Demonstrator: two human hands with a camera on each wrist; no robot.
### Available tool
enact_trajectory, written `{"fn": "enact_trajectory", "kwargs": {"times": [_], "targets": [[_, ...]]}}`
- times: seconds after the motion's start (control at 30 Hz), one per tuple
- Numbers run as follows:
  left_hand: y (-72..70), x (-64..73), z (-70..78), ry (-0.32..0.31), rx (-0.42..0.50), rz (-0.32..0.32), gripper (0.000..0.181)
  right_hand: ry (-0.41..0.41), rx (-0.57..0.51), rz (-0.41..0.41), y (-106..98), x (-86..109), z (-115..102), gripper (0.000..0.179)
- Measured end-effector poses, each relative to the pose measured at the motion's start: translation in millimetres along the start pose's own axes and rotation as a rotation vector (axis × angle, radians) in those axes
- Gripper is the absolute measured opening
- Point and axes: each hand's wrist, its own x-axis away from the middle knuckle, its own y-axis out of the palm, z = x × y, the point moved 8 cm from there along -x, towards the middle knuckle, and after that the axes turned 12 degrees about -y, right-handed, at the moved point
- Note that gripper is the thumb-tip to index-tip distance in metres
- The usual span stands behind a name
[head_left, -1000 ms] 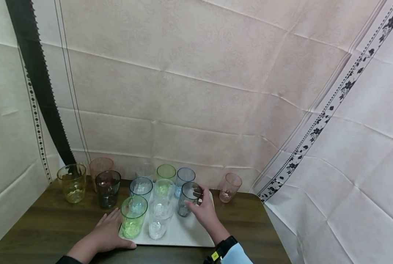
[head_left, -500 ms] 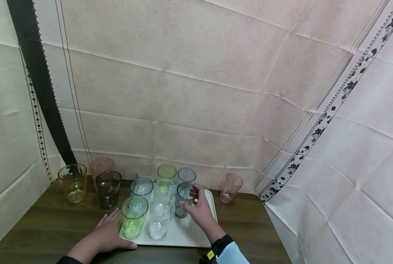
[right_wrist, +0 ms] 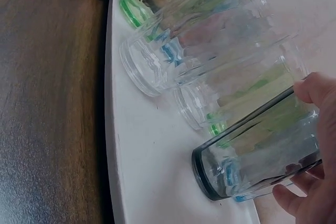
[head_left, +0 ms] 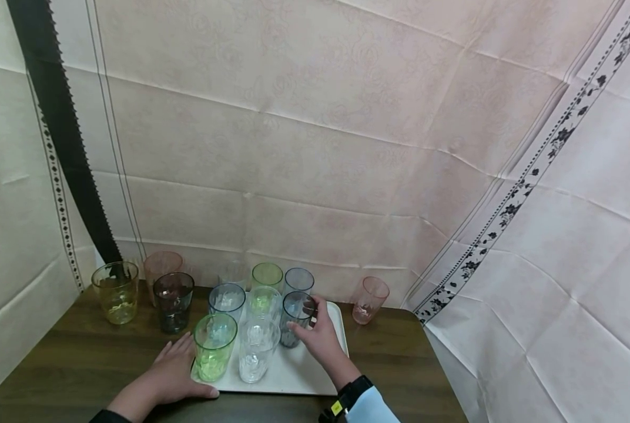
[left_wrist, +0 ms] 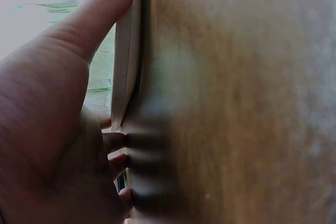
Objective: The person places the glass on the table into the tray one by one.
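We hold a grey glass (head_left: 294, 311) on the white tray (head_left: 304, 375).
Our right hand (head_left: 322, 339) clamps it beside the clear glasses (head_left: 254, 359); our left hand (head_left: 171, 370), thumb and fingers apart, touches the tray's corner.

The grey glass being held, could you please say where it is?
In the head view, the right hand holds the grey glass on or above the tray, right of the clear glasses and in front of a blue glass.
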Motion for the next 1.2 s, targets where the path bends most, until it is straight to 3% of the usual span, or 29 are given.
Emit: {"fn": "enact_trajectory", "kwargs": {"times": [0.27,0.47,0.73,0.93,1.2], "targets": [[-2.0,1.7,2.1,0.004,0.002,0.004,0.142,0.005,0.04,-0.015,-10,5.0,-6,0.099],[-1.1,1.1,1.8,0.014,-0.001,0.003,0.143,0.038,0.062,0.009,-38,18.4,6,0.097],[-3.3,3.4,2.9,0.024,0.0,0.015,0.142,0.105,0.154,0.221,-100,34.3,40,0.084],[-4.8,4.8,3.7,0.026,0.004,0.016,0.141,0.143,0.248,0.395,-145,36.9,72,0.085],[-3.1,2.9,3.1,0.022,0.003,0.0,0.141,0.266,0.299,0.396,-172,29.3,99,0.094]]}}
